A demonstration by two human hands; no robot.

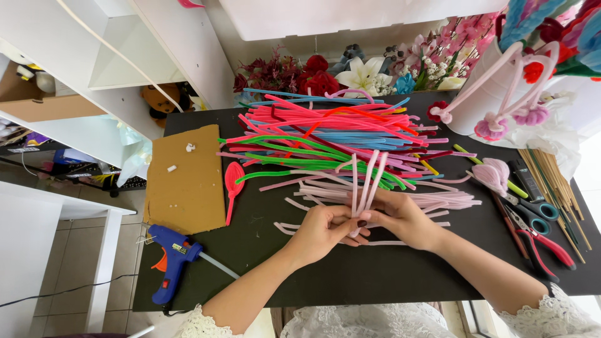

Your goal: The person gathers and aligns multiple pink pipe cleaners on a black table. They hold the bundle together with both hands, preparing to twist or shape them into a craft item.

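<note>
pale pink fuzzy pipe cleaners (365,178), upright bundle.

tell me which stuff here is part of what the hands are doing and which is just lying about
In hand: left hand and right hand pinching pale pink pipe cleaners; colourful pipe cleaner pile behind.

Lying about: blue glue gun, cardboard sheet, scissors, red pliers, wooden sticks.
</note>
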